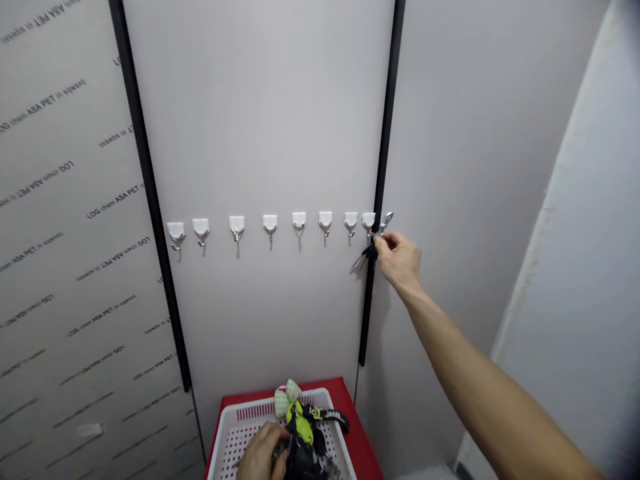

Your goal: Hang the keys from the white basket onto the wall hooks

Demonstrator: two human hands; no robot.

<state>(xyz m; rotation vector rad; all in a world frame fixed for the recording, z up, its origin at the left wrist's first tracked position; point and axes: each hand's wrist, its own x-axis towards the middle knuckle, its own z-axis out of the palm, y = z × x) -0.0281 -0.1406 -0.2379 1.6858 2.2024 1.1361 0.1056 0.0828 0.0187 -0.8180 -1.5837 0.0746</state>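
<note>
My right hand [400, 260] is raised to the wall, with fingers pinched on a bunch of keys [367, 255] that has a silver clasp [387, 221]. The keys are right beside the rightmost white adhesive hook [369, 220]; whether their ring is on the hook I cannot tell. Low in view, my left hand [264, 453] is inside a white plastic basket [224, 433], fingers curled at a pile of dark key holders [305, 460]. What those fingers grip is hidden. A yellow-green keychain [300, 425] and a green checked bow [287, 398] lie on the pile.
Several more white hooks, such as one at the left end [176, 232], run in a row along the grey wall panel. Black strips [387, 120] border the panel. The basket stands on a red surface [353, 417]. Printed film [75, 267] covers the left wall.
</note>
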